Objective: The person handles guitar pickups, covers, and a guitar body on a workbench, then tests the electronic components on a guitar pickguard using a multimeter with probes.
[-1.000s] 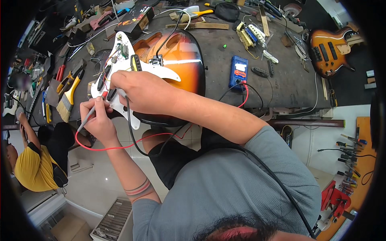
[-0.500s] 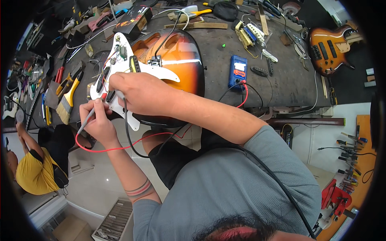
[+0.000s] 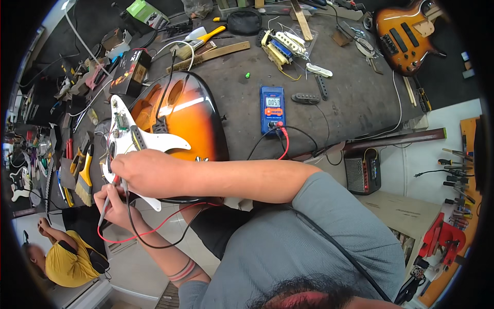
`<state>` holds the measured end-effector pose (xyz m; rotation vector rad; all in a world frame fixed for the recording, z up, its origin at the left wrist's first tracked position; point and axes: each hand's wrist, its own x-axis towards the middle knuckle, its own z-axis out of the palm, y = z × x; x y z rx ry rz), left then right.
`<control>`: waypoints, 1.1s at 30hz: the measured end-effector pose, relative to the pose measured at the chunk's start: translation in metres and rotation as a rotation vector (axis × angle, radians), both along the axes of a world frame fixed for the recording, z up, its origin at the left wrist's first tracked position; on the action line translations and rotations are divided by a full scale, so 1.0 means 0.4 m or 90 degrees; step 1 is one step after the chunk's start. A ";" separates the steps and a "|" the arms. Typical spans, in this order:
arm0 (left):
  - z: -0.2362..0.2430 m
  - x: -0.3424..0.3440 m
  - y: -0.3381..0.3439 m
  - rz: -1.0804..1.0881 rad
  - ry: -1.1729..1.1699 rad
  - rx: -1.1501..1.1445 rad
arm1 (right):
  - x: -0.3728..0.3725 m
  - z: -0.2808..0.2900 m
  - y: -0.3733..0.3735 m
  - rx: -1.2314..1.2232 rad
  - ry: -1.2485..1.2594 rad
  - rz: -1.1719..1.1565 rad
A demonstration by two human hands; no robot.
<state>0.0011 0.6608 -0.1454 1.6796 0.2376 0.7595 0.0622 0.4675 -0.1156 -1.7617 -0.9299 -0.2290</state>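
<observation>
My left hand (image 3: 117, 207) is closed on a slim grey probe (image 3: 104, 210) with a red lead, its red tip end against the lower edge of a white pickguard (image 3: 167, 141). Arched over it, my right hand (image 3: 146, 172) pinches a second grey probe (image 3: 125, 188) with a black lead; both tips are hidden under my fingers. The pickguard carries black pickups and a small green circuit part, and lies partly over a sunburst guitar body (image 3: 206, 126). Both leads loop below my hands. To the right, a blue multimeter (image 3: 272, 118) with its display on lies on the bench.
Loose pickups (image 3: 288, 46) and a black pickup (image 3: 305, 98) lie near the meter. A flat brush (image 3: 84, 185) and hand tools crowd the left. A second sunburst guitar (image 3: 406, 36) sits far right. A person in yellow (image 3: 74, 257) is at lower left.
My view has swung to the right, so the bench things sit farther left in it. Both hands stay at the pickguard with the probes. The meter's digits now show clearly.
</observation>
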 end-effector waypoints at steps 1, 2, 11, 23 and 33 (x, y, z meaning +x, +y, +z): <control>-0.002 0.001 0.001 0.001 0.001 0.003 | -0.002 0.009 -0.006 -0.013 -0.001 0.011; -0.006 0.004 0.006 0.006 -0.009 0.002 | -0.002 0.007 -0.006 -0.011 0.000 0.013; 0.002 0.000 -0.002 -0.027 -0.034 0.004 | -0.003 -0.001 0.001 -0.027 -0.017 -0.014; -0.007 0.009 -0.008 -0.043 -0.060 0.032 | -0.005 -0.005 -0.007 0.000 -0.021 -0.030; -0.006 0.008 -0.009 0.019 -0.062 0.099 | 0.011 -0.005 0.002 0.027 0.075 0.071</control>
